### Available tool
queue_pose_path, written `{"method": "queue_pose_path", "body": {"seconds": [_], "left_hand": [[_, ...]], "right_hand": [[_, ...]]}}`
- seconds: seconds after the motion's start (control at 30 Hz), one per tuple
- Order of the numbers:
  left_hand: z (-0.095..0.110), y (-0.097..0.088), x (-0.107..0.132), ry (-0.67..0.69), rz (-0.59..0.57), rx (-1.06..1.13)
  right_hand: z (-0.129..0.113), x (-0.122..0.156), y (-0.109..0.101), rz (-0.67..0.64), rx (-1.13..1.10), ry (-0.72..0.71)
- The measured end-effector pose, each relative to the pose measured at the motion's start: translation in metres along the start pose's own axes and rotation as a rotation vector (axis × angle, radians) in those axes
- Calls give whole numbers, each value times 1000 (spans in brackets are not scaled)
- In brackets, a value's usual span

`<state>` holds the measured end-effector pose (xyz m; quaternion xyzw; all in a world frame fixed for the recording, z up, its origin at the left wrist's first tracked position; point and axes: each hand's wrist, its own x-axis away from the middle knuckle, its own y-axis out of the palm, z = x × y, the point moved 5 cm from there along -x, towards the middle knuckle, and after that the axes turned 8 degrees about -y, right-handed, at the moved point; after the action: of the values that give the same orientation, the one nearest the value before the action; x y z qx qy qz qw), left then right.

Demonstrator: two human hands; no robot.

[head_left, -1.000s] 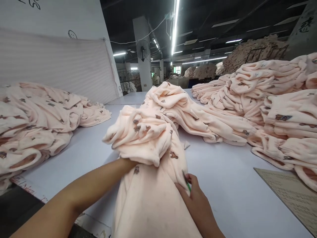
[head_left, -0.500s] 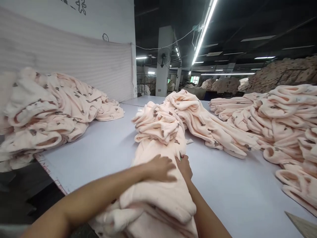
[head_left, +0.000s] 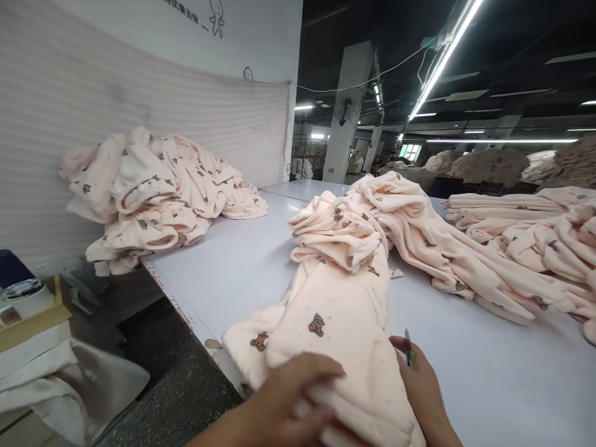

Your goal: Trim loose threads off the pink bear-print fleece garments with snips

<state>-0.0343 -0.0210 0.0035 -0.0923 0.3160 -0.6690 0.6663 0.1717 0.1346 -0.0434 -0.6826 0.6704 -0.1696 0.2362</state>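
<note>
On the left, a heaped cloth pile point(head_left: 162, 186) overhangs the table point(head_left: 223, 267). Near centre, the left hand point(head_left: 291, 397) touches printed fabric point(head_left: 344, 316), its grip unclear; the right hand point(head_left: 426, 385) has fingers clamped on a green-handled tool point(head_left: 410, 357). Bulky folded cloth point(head_left: 535, 239) crowds the far right.

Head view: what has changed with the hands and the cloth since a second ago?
The left hand has come out from under the bunched part of the pink cloth and drawn back to its near part; whether it grips is unclear. Two bear prints now show there. The camera has turned left. The right hand stays by the cloth's right edge, holding the green tool.
</note>
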Motion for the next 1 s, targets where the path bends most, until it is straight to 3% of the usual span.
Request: {"method": "queue_pose_path", "body": {"seconds": [0.07, 0.13, 0.2, 0.3, 0.4, 0.47, 0.57, 0.7, 0.8, 0.87, 0.93, 1.0], "left_hand": [[-1, -41, 10, -179, 195, 63], [-6, -68, 22, -322, 302, 10], [-15, -74, 33, -362, 258, -82], [-28, -57, 48, -288, 84, -227], [-36, -40, 56, -211, 14, -345], [-35, -38, 56, -169, 36, -360], [-33, -45, 51, -133, 85, -329], [-29, -73, 38, -144, 106, -222], [-10, -98, 17, -173, 116, -152], [16, -101, -2, -141, 113, -90], [46, -82, -20, -54, 56, 6], [70, -42, -32, 63, -83, 56]], "right_hand": [[-23, 34, -20, 52, 7, -40], [-52, 64, -31, 82, 37, -107], [-88, 87, -24, 42, 64, -341], [-117, 101, 19, -254, 252, -624], [-110, 86, 48, -341, 313, -582], [-102, 70, 48, -320, 259, -520], [-96, 53, 29, -283, 139, -458], [-97, 42, -4, -217, 99, -367], [-110, 33, -27, -158, 148, -346], [-130, 27, -42, -128, 192, -386], [-155, 22, -54, -110, 245, -460], [-176, 22, -60, -114, 308, -553]]}}
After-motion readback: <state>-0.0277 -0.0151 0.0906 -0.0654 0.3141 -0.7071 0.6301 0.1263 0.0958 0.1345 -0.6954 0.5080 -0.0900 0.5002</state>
